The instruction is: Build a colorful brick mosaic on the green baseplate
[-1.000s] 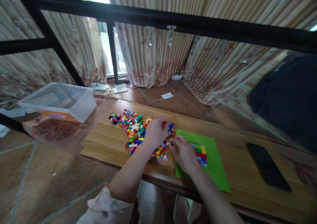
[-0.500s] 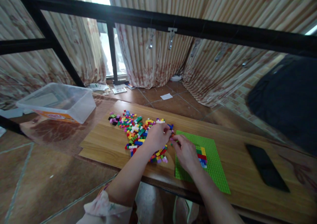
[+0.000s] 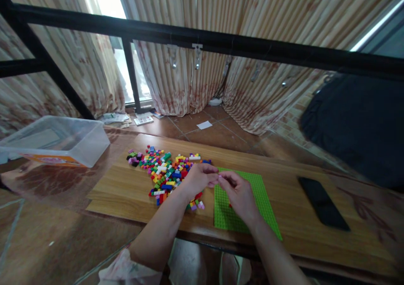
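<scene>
At a low wooden tabletop, fingertip to fingertip above the far left corner of a green studded baseplate: a left hand and a right hand, both bare, both with bent fingers and thumbs close together as in a pinch. Between the tips, a speck of pink, too small to tell as brick or as skin; impossible, therefore, to tell either hand's grasp for certain. Just beside the right hand, on the baseplate, a small red-orange piece in partial view.

To the left of the baseplate, partly behind the left hand and forearm: a loose spread of toy building bricks in red, yellow, blue, green, white, pink and black. To the right, well apart from the hands, flat on the wood: a black smartphone.

Beyond the table's left end, a translucent plastic bin with an orange label. On the brown tiled floor behind, a white sheet of paper and a stack of papers, near pleated floral curtains. Across the upper view, a black metal rail. At far right, a dark cloth. On the left arm, a pale floral sleeve.
</scene>
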A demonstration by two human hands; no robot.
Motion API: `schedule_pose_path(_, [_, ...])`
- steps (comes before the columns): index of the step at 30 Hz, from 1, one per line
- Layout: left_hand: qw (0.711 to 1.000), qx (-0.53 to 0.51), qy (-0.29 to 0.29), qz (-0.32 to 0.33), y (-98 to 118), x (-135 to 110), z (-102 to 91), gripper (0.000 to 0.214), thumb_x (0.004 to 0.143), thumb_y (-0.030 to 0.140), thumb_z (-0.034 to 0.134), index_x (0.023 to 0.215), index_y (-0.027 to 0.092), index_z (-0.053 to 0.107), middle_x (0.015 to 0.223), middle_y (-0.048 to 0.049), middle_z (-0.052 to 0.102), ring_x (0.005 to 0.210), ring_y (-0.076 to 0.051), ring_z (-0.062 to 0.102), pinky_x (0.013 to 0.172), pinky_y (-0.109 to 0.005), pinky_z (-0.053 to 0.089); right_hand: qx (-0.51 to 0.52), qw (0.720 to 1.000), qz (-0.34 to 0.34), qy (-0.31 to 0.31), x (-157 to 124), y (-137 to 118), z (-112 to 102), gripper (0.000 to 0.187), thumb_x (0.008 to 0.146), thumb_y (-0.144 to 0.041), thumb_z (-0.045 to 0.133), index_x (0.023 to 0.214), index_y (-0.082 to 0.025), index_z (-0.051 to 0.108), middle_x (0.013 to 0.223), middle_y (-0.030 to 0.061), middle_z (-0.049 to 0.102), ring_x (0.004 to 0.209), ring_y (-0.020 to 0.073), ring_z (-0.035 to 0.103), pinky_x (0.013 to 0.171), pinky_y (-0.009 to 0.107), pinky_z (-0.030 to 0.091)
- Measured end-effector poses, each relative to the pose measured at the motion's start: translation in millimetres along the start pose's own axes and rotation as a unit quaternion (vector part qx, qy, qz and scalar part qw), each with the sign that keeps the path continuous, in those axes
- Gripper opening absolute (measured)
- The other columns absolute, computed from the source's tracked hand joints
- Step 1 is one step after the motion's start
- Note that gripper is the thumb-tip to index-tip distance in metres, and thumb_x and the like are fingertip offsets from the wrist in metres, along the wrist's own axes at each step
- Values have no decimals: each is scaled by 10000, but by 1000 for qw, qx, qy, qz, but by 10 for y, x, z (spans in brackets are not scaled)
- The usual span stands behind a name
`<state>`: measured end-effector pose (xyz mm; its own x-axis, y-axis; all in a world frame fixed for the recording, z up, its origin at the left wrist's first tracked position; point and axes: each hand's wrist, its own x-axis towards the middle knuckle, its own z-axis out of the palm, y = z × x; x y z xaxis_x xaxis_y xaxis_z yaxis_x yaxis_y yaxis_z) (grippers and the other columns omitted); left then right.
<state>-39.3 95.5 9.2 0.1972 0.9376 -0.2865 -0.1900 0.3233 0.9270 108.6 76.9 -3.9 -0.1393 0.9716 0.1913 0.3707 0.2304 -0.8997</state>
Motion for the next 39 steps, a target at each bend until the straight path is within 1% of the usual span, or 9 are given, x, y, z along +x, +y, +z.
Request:
schedule_pose_path(3, [997,-57,-25,-48,67,-53,-6,249,587,164,794,774,104,642,597,-1,630,560,-90,608,596,-215,514,23,1000,2,0,-16,-36,-30,190,830,-364,549,849,-203,647,827,27,676,774,161,618,736,282,476])
schedule_pose_path(6, [991,-98,-54,-79,97,-90,-4,257,575,140,795,780,96,645,642,-25,653,598,-106,628,649,-253,538,72,996,33,31,-15,-84,-122,203,814,-386,564,834,-200,643,747,13,653,675,142,598,652,260,473])
schedule_pose_path(9, [992,-91,-57,-66,84,-103,15,228,605,135,776,793,102,651,660,-23,655,603,-96,623,646,-242,535,124,985,72,91,-7,-88,-331,224,762,-407,630,833,-195,648,653,-6,621,604,129,572,598,252,466])
schedule_pose_path(11, [996,-67,-41,-49,63,-99,27,192,626,132,758,782,109,649,647,-12,647,589,-85,613,626,-225,526,131,982,88,108,-26,-47,-520,246,721,-404,678,839,-189,662,626,-11,617,587,124,561,590,253,465])
schedule_pose_path(14, [998,-26,-28,-41,30,-81,41,119,658,118,715,757,113,648,629,-3,639,577,-78,601,603,-208,514,96,980,131,113,-117,72,-798,270,671,-405,712,807,-174,678,633,-3,633,577,120,558,581,256,462])
schedule_pose_path(19, [999,32,-16,-26,-34,-30,110,44,690,87,640,720,119,644,586,20,619,549,-67,577,572,-183,485,-58,979,195,26,-306,300,-1062,255,650,-392,684,751,-159,684,601,10,641,541,131,546,525,260,422])
schedule_pose_path(23, [998,60,-20,-29,-119,30,194,49,686,73,621,684,118,642,548,29,600,521,-63,551,552,-176,457,-159,968,191,-39,-363,384,-1098,205,667,-349,645,744,-165,692,668,33,685,598,154,589,581,277,435])
schedule_pose_path(27, [995,93,-33,-29,-193,72,245,55,672,79,615,677,122,649,539,32,596,512,-70,538,545,-184,442,-209,959,181,-66,-358,375,-1044,164,672,-319,636,712,-171,694,666,37,689,624,168,597,591,282,419])
schedule_pose_path(39, [990,132,-41,-6,-231,109,255,58,650,105,622,685,130,660,543,40,585,516,-79,517,555,-196,429,-241,951,180,-67,-323,370,-948,109,665,-280,659,678,-174,679,641,26,676,607,158,593,572,266,406])
